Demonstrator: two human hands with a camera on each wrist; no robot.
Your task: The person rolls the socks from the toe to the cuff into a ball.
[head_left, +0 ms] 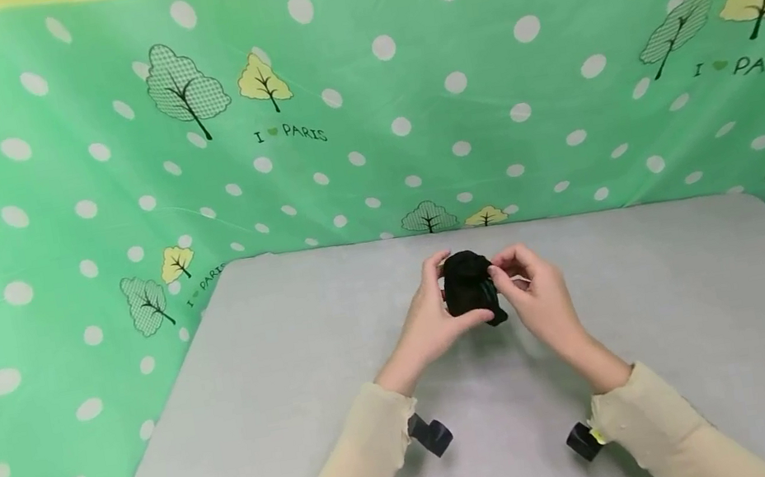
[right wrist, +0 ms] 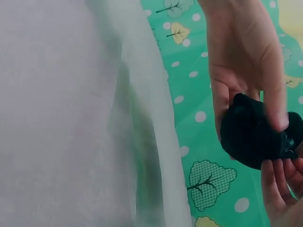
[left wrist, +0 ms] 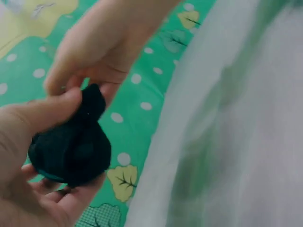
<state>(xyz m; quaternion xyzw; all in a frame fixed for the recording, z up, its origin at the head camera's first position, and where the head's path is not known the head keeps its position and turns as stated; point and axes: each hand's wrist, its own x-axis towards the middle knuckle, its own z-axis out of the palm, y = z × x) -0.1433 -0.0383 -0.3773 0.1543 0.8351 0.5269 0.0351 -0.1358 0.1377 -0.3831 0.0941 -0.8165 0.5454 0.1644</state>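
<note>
A small, rounded black soft item, which looks like cloth, is held up between both hands over the far half of the table. The left hand grips its body from the left, with thumb across the near side and fingers around the far side. On the opposite side, the right hand pinches its edge between thumb and fingertips. In the left wrist view a short flap or tab of the black item sticks up by the fingers. The right wrist view shows the left thumb lying over the black item.
A grey-covered table spreads beneath the hands. Green dotted cloth with printed trees hangs behind and along the sides. Black wrist cameras jut inward from both beige sleeves.
</note>
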